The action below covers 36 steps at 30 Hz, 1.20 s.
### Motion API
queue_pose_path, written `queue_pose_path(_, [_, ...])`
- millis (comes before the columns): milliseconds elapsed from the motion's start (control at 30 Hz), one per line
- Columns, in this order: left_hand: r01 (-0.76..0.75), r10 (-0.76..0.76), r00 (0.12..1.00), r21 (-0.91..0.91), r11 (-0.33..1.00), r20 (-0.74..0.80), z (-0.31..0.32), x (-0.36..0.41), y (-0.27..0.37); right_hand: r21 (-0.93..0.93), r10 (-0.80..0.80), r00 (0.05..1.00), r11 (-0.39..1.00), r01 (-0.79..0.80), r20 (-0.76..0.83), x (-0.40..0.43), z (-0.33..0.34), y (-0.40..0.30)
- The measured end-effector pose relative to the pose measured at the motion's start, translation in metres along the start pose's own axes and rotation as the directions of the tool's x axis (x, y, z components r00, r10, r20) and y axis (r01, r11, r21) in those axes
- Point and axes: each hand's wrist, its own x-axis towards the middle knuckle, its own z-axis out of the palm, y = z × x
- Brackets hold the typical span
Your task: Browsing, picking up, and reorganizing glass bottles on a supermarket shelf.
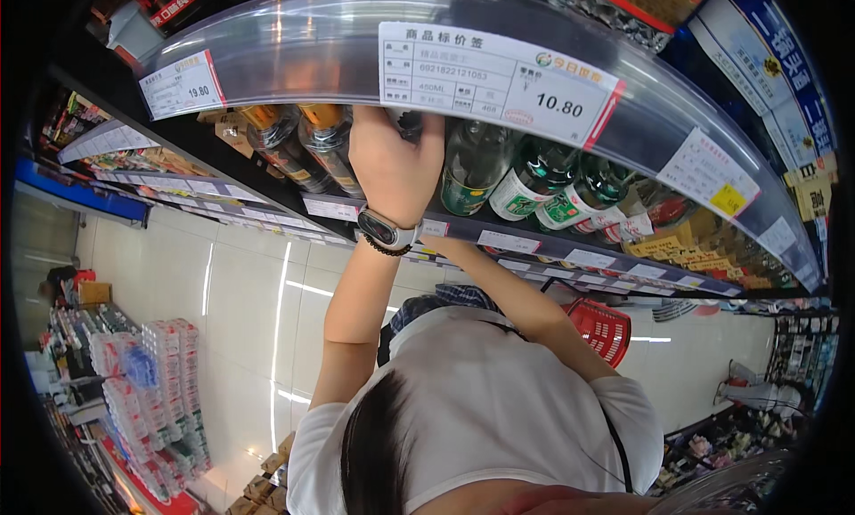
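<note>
My left hand [393, 164] reaches in among bottles under the upper shelf's front edge. A dark bottle cap [409, 122] shows between the thumb and the other fingers. The shelf edge hides the fingertips, so their grip cannot be told. To the left of the hand stand clear bottles with orange tops [322, 144]. Just to its right is a clear bottle with a green label [469, 171], then green glass bottles with white and green labels [534, 178]. My right hand is out of view, its forearm passing behind the lower shelf edge.
The upper shelf's clear price strip [300, 54] curves across the top, bearing a large price tag [497, 81]. A red plastic basket [601, 329] is beyond my right arm. Stacked packs of bottles [143, 388] stand on the tiled floor [247, 295] at left.
</note>
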Motion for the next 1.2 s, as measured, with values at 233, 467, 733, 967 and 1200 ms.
queue_pose_path(233, [-0.082, 0.083, 0.995, 0.013, 0.997, -0.052, 0.008, -0.005, -0.009, -0.26, -0.164, 0.983, 0.956, 0.137, -0.085, -0.024, -0.002, -0.013])
queue_pose_path(467, [-0.006, 0.006, 1.0, -0.017, 1.0, -0.01, 0.004, -0.009, -0.007, 0.91, 0.001, 0.961, 0.321, -0.263, 0.277, -0.031, -0.023, 0.039])
queue_pose_path(733, [-0.046, 0.045, 0.996, -0.02, 0.999, -0.074, -0.008, -0.023, -0.008, 0.351, -0.4, 0.727, -0.68, -0.644, 0.559, -0.008, -0.039, 0.113])
queue_pose_path(967, [-0.144, 0.14, 0.99, -0.135, 0.98, -0.036, -0.012, -0.036, -0.012, 0.041, -0.028, 0.716, -0.996, -0.08, 0.697, -0.032, -0.013, 0.009])
queue_pose_path(1200, [-0.267, 0.314, 0.928, -0.231, 0.936, 0.2, -0.043, -0.126, -0.059, 0.733, 0.435, 0.609, -0.542, -0.411, 0.663, -0.02, -0.036, 0.068])
